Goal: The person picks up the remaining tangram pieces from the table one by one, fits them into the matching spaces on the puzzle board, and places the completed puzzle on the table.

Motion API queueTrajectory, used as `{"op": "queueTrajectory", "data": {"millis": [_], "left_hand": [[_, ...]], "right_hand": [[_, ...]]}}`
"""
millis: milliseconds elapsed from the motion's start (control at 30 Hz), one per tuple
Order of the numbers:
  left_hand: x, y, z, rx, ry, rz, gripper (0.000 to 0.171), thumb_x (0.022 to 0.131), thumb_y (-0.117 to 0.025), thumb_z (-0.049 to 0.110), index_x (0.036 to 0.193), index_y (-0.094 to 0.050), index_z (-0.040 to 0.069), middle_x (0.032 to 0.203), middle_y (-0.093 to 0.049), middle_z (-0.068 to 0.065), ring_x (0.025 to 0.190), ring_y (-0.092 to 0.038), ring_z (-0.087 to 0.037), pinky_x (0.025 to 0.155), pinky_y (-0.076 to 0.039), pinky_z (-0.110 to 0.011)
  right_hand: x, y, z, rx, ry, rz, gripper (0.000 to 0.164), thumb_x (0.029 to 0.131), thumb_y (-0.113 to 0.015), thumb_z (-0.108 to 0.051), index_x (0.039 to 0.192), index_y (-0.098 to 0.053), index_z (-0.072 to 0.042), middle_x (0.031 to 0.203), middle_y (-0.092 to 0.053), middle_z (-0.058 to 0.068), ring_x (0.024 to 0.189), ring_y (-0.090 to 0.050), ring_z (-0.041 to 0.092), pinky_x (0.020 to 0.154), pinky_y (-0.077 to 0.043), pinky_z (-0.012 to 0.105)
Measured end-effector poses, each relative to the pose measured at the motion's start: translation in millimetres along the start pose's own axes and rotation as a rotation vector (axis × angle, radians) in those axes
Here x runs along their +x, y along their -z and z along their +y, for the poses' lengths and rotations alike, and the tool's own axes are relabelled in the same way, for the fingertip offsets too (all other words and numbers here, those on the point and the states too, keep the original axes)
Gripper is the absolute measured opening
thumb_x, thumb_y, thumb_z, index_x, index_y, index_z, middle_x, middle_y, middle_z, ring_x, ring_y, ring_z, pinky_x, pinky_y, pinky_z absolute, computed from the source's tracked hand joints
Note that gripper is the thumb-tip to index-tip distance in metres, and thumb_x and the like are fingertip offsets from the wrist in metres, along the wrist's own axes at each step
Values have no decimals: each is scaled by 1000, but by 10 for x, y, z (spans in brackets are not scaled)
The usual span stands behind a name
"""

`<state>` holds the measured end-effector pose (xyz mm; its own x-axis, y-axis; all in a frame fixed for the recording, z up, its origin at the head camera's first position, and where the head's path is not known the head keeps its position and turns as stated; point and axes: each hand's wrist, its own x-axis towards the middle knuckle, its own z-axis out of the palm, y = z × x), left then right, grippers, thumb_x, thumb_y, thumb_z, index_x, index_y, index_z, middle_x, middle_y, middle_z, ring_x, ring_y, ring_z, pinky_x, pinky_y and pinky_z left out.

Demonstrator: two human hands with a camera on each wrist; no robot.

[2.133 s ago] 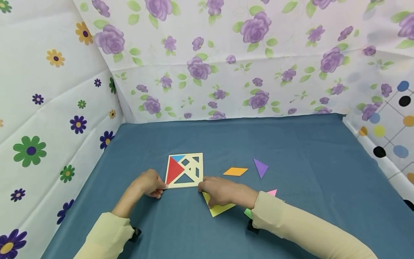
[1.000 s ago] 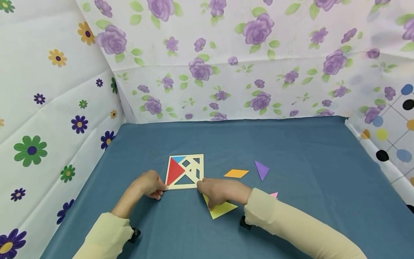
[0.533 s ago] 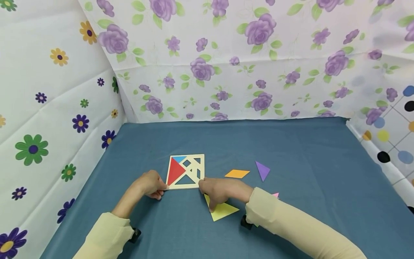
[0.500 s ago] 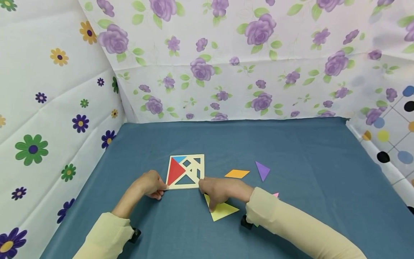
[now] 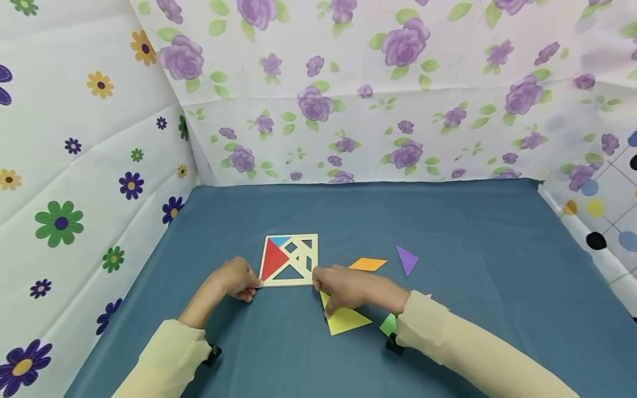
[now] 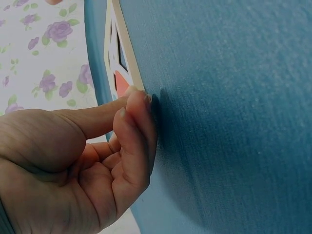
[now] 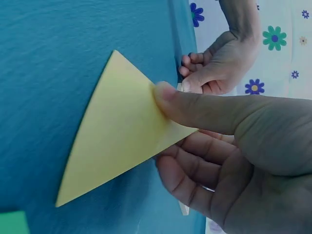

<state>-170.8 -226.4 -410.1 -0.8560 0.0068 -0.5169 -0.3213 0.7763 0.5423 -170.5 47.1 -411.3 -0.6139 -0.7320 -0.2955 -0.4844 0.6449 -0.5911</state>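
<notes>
Main risk, as I read it: the large flat yellow triangle (image 5: 344, 321) slips. The right hand (image 5: 345, 287) pinches it near one corner only, thumb on the top face, fingers behind, so most of the piece sticks out unsupported; a bump on the far edge could twist it loose. Second: that hand sits right at the lower-right corner of the square cream, wood-look board (image 5: 302, 270), just below centre of the head frame. Can't confirm contact, but a sideways nudge could swing the board about the left hand's (image 5: 234, 279) hold, and a hard jolt might unseat the flat red triangle (image 5: 272, 260) or small flat blue triangle (image 5: 280, 241) on its left side. Third: the pale yellow right sleeve (image 5: 473, 342) partly hides the flat green piece (image 5: 388, 324) and the flat pink piece (image 5: 429, 296), lower right; a dragging cuff could shift them. Flat orange parallelogram (image 5: 368, 264) and flat purple triangle (image 5: 407, 260), right of centre, look safer. Pose: left arm enters bottom left, thumb and fingertips pinching the board's lower-left corner, thumb uppermost. Right arm enters lower right, hand pointing left, yellow triangle below it at lower centre. Can't tell if the triangle fully clears the blue cloth (image 5: 278, 342).
</notes>
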Motion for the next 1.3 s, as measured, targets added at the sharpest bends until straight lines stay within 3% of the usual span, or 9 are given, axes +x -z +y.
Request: {"op": "queueTrajectory", "data": {"millis": [200, 733, 967, 1300], "left_hand": [[26, -3, 18, -1, 17, 0, 20, 97, -73, 8, 79, -70, -1, 68, -66, -12, 52, -64, -14, 57, -57, -30], [-9, -21, -3, -35, 2, 16, 20, 97, -71, 4, 79, -70, -5, 66, -66, -13, 52, -64, -15, 55, -57, -30], [-6, -22, -19, -43, -13, 18, 20, 97, -71, 4, 79, -70, -4, 66, -66, -13, 52, -64, -15, 55, -57, -30], [-29, -21, -12, -65, -27, 9, 20, 97, -69, 2, 79, -71, -5, 66, -66, -14, 52, -64, -15, 55, -57, -30]], "right_hand": [[-86, -35, 42, 0, 68, 62, 40, 84, -88, -11, 114, -62, -7, 69, -51, -2, 57, -50, 11, 58, -45, 25], [-202, -68, 73, 51, 161, 133, 21, 93, -77, -3, 110, -65, -3, 71, -56, -4, 54, -44, 5, 55, -39, 21], [-245, -57, 63, 63, 192, 155, 12, 96, -72, 0, 106, -65, -4, 66, -51, -4, 52, -40, 5, 53, -34, 20], [-292, -18, 56, 76, 218, 174, 8, 99, -68, 1, 105, -67, -5, 79, -65, -4, 56, -49, 3, 55, -42, 21]]}}
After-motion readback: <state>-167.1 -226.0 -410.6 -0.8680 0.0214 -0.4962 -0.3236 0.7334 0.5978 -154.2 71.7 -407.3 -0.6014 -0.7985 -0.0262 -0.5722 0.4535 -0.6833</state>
